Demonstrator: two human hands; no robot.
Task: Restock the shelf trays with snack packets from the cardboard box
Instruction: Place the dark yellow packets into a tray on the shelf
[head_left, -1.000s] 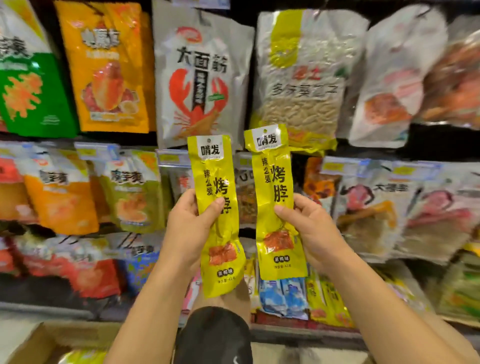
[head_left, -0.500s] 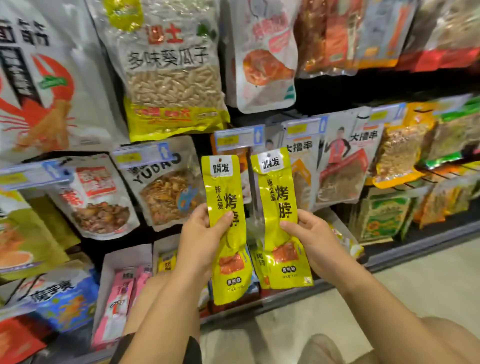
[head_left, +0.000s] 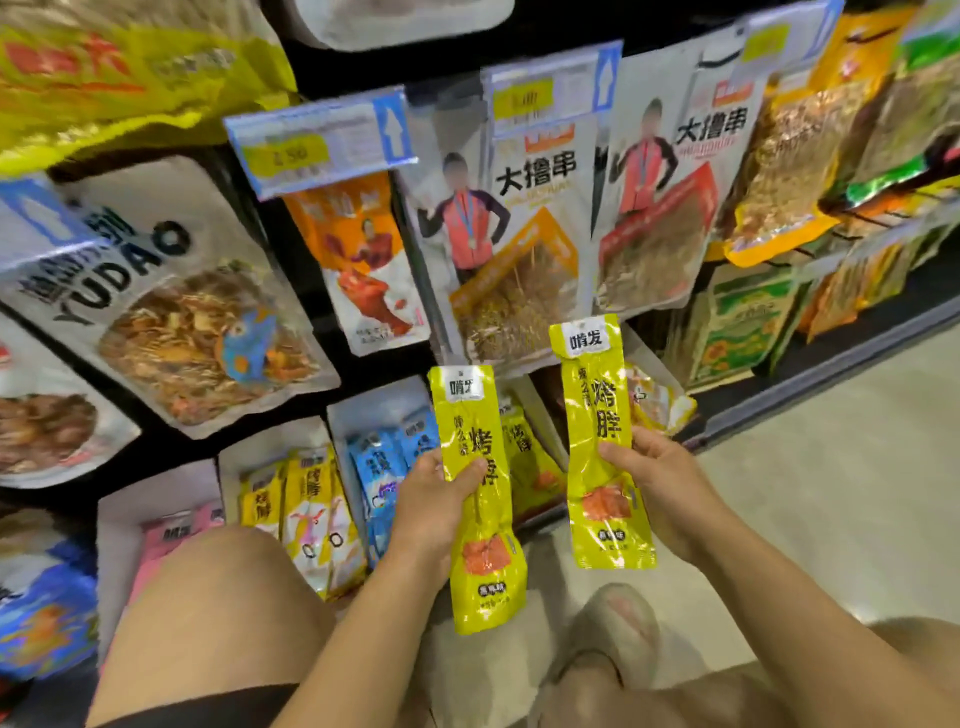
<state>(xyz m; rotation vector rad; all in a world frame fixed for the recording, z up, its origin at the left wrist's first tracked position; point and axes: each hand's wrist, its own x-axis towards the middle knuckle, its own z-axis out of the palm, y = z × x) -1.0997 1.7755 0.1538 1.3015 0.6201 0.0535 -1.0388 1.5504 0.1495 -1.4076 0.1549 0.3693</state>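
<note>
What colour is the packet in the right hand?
Yellow packet with orange patch, best in head view.

The white pouch (head_left: 171, 312) at the shelf's left edge is showing "YUDAO" in black capitals. The orange-panelled pouch (head_left: 519, 249) and the red-panelled pouch (head_left: 670, 208) are both carrying "大撸串". The lower yellow packet (head_left: 480, 499) and the higher yellow packet (head_left: 602, 441) are each displaying "啃发" above "烤脖". The price tag (head_left: 317, 143) is blurring past reading.

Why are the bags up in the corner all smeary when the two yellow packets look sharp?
Head view: the yellow bag at top left is smeared by motion blur; the left packet in the left hand and right packet in the right hand look sharper, with glare on their shiny foil.
</note>
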